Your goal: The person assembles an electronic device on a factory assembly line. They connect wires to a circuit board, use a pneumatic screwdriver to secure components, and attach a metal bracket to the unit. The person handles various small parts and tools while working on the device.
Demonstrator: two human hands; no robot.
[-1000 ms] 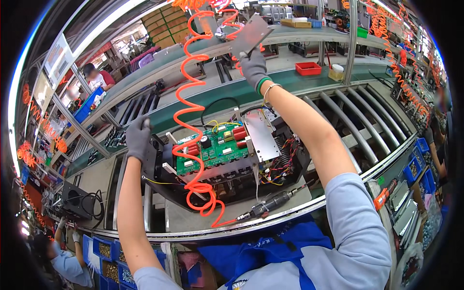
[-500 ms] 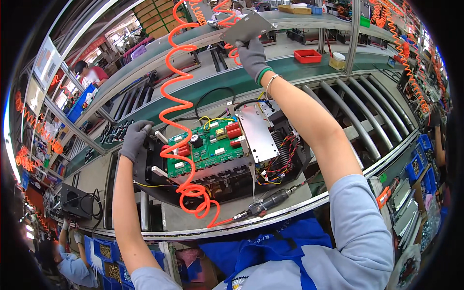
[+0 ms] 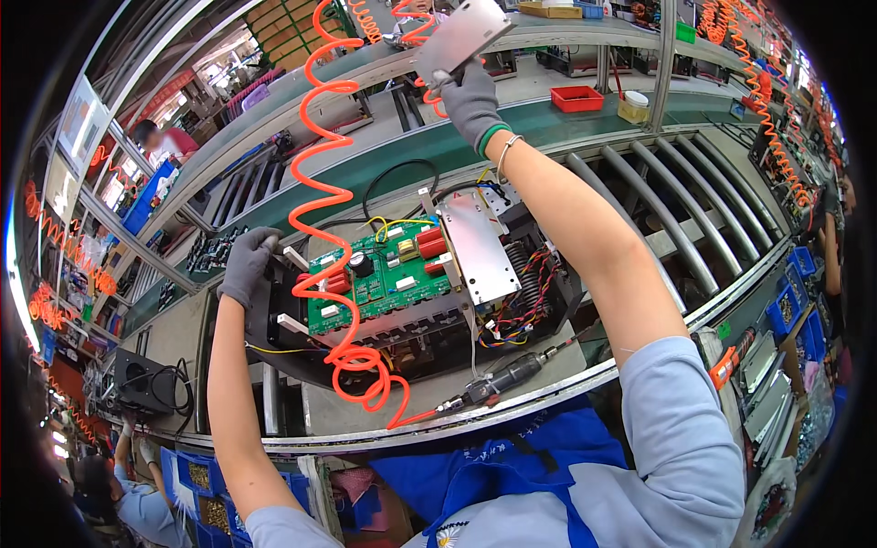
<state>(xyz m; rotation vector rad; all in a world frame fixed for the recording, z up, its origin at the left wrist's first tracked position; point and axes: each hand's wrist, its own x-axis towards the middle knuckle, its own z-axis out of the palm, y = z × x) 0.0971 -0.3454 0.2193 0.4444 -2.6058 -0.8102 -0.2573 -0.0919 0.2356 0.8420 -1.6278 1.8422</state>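
Probably light, stiff and slick, best held by its edges, the metal plate (image 3: 466, 36) was at the frame's top centre, its lower edge pinched in the right hand (image 3: 471, 97), while the left hand (image 3: 248, 266) curled at the left end of the open machine (image 3: 416, 321), its grip unclear.

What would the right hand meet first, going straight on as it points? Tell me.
Past the metal plate it holds, the right hand would probably meet the coiled orange hose behind that plate; depth is unclear, so it might miss it.
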